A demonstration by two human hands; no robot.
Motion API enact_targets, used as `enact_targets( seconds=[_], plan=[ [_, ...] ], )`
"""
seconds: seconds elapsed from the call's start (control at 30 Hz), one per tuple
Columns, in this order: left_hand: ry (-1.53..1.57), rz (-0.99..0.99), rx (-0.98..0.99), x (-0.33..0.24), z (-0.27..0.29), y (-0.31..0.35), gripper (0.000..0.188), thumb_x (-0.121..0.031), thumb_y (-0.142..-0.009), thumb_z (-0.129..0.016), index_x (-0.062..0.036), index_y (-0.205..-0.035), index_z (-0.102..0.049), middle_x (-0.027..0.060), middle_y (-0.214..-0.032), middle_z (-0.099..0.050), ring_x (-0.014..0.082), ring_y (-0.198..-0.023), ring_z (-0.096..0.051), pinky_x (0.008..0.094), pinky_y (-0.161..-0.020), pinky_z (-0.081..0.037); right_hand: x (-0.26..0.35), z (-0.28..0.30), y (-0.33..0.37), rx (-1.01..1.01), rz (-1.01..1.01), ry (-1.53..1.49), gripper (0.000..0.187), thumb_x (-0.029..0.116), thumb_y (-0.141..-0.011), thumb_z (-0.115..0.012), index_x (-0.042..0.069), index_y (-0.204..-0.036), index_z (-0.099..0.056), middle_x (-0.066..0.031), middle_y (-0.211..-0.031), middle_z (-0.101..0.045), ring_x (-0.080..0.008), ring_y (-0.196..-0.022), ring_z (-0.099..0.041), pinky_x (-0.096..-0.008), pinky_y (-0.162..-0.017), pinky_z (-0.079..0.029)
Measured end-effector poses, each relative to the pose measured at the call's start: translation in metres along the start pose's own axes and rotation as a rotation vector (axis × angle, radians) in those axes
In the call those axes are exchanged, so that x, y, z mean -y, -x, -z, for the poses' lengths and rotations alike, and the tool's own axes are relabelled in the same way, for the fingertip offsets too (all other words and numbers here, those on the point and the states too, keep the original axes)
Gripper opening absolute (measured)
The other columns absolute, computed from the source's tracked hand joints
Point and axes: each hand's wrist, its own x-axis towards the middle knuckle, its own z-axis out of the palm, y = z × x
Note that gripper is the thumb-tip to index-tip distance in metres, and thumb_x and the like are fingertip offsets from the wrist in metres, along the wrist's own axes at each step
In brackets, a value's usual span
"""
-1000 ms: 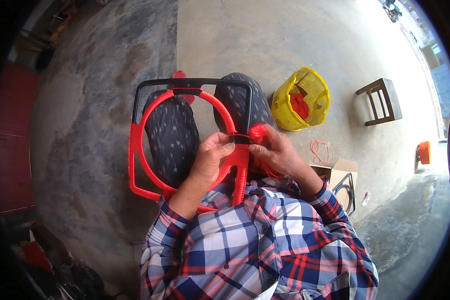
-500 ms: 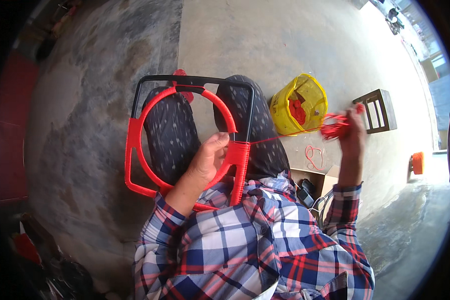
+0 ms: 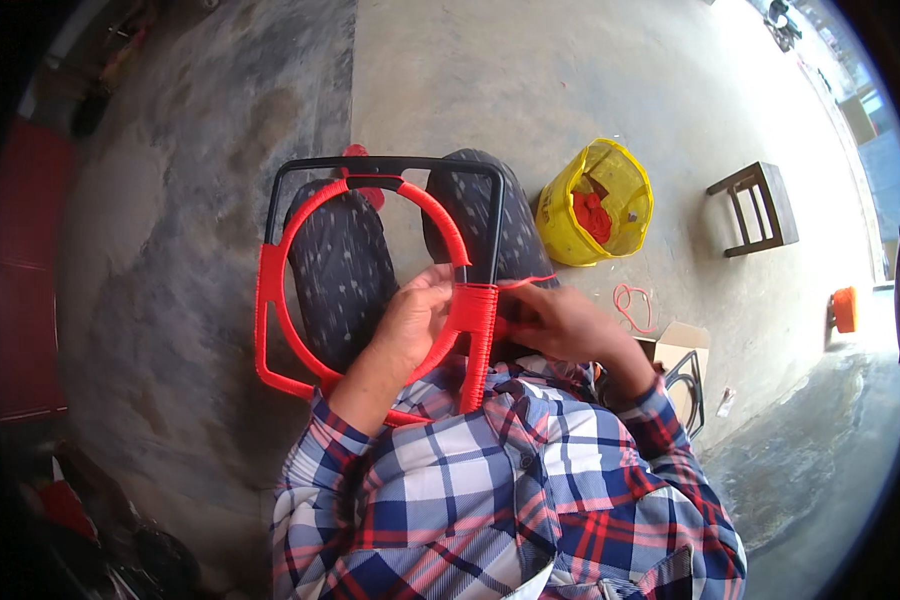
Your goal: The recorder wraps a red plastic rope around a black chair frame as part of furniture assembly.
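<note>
A frame (image 3: 478,312) with a round ring inside a squarish outer bar rests over my lap, mostly wrapped in red cord. Its far bar and a short piece at the ring's top show bare black. My left hand (image 3: 407,322) grips the ring's right side, fingertips partly behind it. Close against the frame's right side, my right hand (image 3: 568,325) is curled, its fingers reaching partly behind the wrapped bar. A loose strand of red cord (image 3: 530,281) runs from the bar past this hand. The cord bundle is largely hidden by the hand and frame.
Beyond my right knee stands a yellow bucket (image 3: 560,230) with red material inside. A dark wooden stool (image 3: 768,205) is farther right, with an orange spool (image 3: 845,309) nearer. A loop of red cord (image 3: 632,308) lies on the floor by an open cardboard box (image 3: 685,340) and a black frame (image 3: 697,395).
My right hand has swung in from the far right, beside the stool, to the frame's right side with the cord. The stretched strand has gone slack. My left hand keeps its hold.
</note>
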Motion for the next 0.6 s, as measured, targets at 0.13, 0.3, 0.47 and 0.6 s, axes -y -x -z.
enact_targets(
  seconds=[0.13,0.3,0.47,0.6],
  plan=[
    [-0.018,0.107,-0.012,0.001,0.005,-0.001,0.015,-0.007,-0.091,-0.045,-0.0076,-0.102,-0.054,0.0047,-0.097,-0.063,0.0193,-0.091,-0.063,0.0354,-0.079,-0.052,-0.003,-0.011,-0.035,-0.131,0.038,0.127,0.062,0.016,-0.077,-0.069,0.005,-0.132,-0.042,-0.0173,-0.082,-0.063,-0.0328,-0.076,-0.064,-0.0405,-0.067,-0.049],
    [-0.123,-0.105,-0.205,0.0,0.007,-0.001,0.008,-0.014,-0.093,-0.048,-0.0084,-0.094,-0.055,0.0002,-0.082,-0.058,0.0138,-0.071,-0.055,0.0301,-0.066,-0.047,-0.005,-0.002,-0.036,-0.322,0.124,-0.036,0.07,0.016,-0.072,-0.072,0.006,-0.133,-0.039,-0.0177,-0.092,-0.062,-0.0356,-0.087,-0.062,-0.0425,-0.076,-0.049],
    [-0.403,-0.562,-0.235,0.002,0.003,0.003,0.013,-0.019,-0.095,-0.053,-0.0078,-0.09,-0.055,-0.004,-0.077,-0.054,0.0052,-0.066,-0.046,0.0206,-0.061,-0.038,0.023,-0.003,-0.051,-0.606,0.312,0.416,0.065,0.014,-0.066,-0.074,0.009,-0.126,-0.051,-0.0122,-0.123,-0.052,-0.0333,-0.115,-0.048,-0.0425,-0.095,-0.041],
    [-0.56,-0.721,-0.124,0.002,-0.017,0.014,0.019,-0.022,-0.096,-0.051,-0.0076,-0.083,-0.052,-0.001,-0.072,-0.049,0.0072,-0.064,-0.043,0.0215,-0.062,-0.036,0.029,-0.017,-0.067,-0.461,0.51,0.508,0.032,0.012,-0.07,-0.072,0.006,-0.1,-0.062,-0.0092,-0.108,-0.06,-0.0271,-0.111,-0.053,-0.0397,-0.091,-0.042]
  ],
)
